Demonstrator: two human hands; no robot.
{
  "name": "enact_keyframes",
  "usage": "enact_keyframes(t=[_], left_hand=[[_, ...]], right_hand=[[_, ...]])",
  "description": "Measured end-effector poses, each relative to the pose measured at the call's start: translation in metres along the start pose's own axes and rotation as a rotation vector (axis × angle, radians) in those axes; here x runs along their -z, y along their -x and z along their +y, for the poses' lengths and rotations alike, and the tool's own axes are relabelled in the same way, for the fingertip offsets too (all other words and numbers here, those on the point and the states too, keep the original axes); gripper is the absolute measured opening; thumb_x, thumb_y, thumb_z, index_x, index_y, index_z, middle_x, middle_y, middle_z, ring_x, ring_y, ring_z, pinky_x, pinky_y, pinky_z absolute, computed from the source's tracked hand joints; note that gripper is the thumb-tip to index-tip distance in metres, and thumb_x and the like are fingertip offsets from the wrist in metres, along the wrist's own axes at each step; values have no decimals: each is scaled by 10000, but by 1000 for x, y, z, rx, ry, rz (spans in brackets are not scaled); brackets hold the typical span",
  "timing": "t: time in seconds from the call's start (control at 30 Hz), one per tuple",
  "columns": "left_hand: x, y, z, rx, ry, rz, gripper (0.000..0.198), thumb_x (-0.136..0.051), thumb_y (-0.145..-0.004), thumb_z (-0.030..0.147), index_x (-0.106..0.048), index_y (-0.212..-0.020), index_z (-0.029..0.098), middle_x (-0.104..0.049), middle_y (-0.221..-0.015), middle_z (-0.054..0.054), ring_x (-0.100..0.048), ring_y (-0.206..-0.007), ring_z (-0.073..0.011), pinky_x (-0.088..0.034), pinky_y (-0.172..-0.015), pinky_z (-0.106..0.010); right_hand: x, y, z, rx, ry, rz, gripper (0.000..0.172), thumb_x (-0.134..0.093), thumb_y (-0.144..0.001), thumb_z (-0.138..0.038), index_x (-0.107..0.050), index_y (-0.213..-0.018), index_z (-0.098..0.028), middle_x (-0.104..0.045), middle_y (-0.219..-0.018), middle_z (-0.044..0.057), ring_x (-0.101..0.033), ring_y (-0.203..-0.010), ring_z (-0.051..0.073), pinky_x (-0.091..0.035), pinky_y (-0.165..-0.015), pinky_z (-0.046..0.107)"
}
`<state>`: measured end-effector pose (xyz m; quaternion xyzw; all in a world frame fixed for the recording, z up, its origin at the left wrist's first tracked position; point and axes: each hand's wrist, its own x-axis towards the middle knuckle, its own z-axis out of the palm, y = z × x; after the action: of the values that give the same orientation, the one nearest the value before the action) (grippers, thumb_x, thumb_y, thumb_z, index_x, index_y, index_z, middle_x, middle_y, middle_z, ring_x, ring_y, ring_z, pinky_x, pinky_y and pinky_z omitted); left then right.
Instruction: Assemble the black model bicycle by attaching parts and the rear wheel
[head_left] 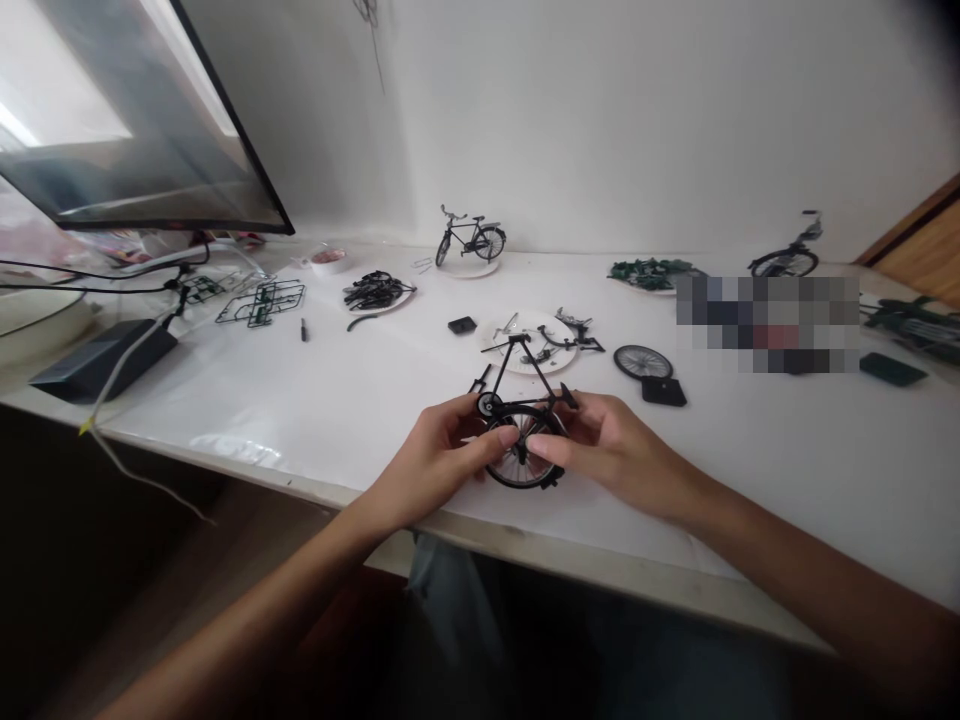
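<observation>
A small black model bicycle frame [525, 385] with one spoked wheel [519, 462] fitted is held just above the white table's [337, 400] front edge. My left hand [439, 455] pinches it from the left, thumb and fingers closed by the crank and wheel. My right hand [607, 445] grips it from the right, fingers pressed on the wheel's rim. Behind it lies a white plate [529, 340] with small metal parts. A loose spoked wheel [642, 361] rests to the right, beside a black square piece [664, 391].
A finished model bike [471, 237] stands at the back on a plate; another [787, 255] is at the far right. A plate of black parts [377, 291], green part sprues [262, 302], a monitor [135, 120], cables and a black box [101, 360] fill the left.
</observation>
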<state>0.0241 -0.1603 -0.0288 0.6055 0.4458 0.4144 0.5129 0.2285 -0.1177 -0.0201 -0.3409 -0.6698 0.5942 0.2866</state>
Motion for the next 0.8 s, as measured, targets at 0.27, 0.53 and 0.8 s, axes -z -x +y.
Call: enact_keyframes(t=[0.27, 0.53, 0.8], left_hand=[[16, 4, -5, -760, -667, 352, 270, -673, -871, 95, -623, -1132, 140, -650, -1041, -91, -626, -921, -167, -537, -734, -273], [21, 5, -6, -1076, -1248, 188, 281, -527, -931, 47, -584, -1204, 11, -655, -1062, -179, -610, -967, -272, -551, -733, -387], [11, 5, -10, -801, -791, 184, 402, -443, -942, 13, -508, -1317, 144, -559, -1306, -162, -542, -1235, -256, -536, -980, -436]], right_hand=[[4, -7, 1, -80, -231, 139, 295, -711, -863, -367, -663, -1102, -200, -715, -1043, 70, -673, -974, 222, -519, -940, 400], [5, -3, 0, -297, -604, -235, 343, -515, -986, -475, -628, -1063, -160, -708, -897, 91, -703, -793, 210, -585, -736, 385], [6, 0, -2, -228, -269, 12, 370, -715, -867, -437, -564, -1105, -196, -614, -707, -22, -592, -549, 117, -493, -511, 251]])
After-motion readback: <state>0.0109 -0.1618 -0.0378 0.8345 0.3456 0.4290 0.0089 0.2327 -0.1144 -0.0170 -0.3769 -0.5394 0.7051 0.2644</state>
